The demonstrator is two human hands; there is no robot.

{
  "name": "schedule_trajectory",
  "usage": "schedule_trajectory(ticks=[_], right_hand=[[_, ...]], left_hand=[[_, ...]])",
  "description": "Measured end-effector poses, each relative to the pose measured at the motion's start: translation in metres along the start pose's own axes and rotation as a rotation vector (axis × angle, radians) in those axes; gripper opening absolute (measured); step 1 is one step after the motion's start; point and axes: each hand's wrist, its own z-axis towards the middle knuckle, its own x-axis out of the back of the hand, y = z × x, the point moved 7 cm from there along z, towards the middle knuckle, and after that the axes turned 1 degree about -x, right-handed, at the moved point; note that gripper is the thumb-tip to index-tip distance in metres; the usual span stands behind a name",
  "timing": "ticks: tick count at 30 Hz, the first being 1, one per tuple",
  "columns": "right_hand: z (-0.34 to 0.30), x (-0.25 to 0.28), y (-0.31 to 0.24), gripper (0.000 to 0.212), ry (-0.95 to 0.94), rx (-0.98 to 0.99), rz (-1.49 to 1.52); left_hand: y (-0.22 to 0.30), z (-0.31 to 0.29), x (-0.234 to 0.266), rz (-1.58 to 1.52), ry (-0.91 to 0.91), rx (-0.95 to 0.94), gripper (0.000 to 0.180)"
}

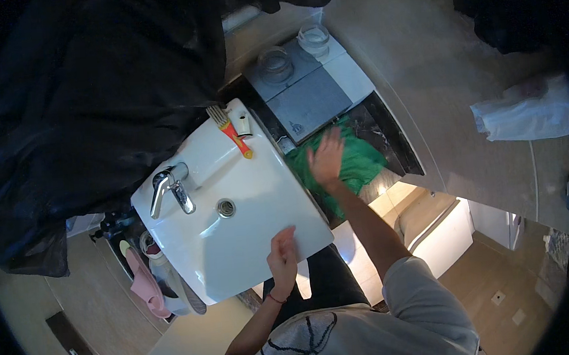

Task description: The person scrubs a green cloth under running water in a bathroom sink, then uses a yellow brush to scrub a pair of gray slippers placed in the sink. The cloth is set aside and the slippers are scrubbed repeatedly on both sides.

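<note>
Head view. The right hand (pixel 327 156) lay over the green cloth (pixel 366 161) on the dark bench (pixel 398 148), right of the sink (pixel 258 179), its grip spread; the left hand (pixel 282 258) hung over the sink's near part, its grip not discernible. Beyond the cloth, a grey box (pixel 309 103) bearing two glass jars (pixel 314 40) obstructed the bench's far end. A red-and-yellow brush (pixel 236 138) lay at the sink's corner, apart from the tap (pixel 170 189). A black sheet (pixel 95 111) filled the upper left; a tiled wall (pixel 408 63) bordered the bench.
</note>
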Motion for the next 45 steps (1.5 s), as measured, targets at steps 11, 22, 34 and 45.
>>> schedule_trajectory(ticks=[11,22,34,45], right_hand=[[-0.082,0.029,0.068,0.067,-0.249,0.781,0.18],[-0.063,0.001,0.009,0.046,0.147,0.378,0.274],[-0.036,0.108,-0.069,0.077,-0.386,-0.144,1.205],[-0.026,0.019,-0.079,0.092,-0.833,-0.208,1.212]], left_hand=[[-0.001,-0.005,0.002,0.114,-0.104,-0.042,0.025],[-0.013,-0.006,0.003,0.151,-0.095,-0.171,0.021],[-0.012,-0.007,0.002,0.215,-0.146,-0.224,0.019],[-0.013,-0.009,0.004,0.237,-0.107,-0.244,0.021]])
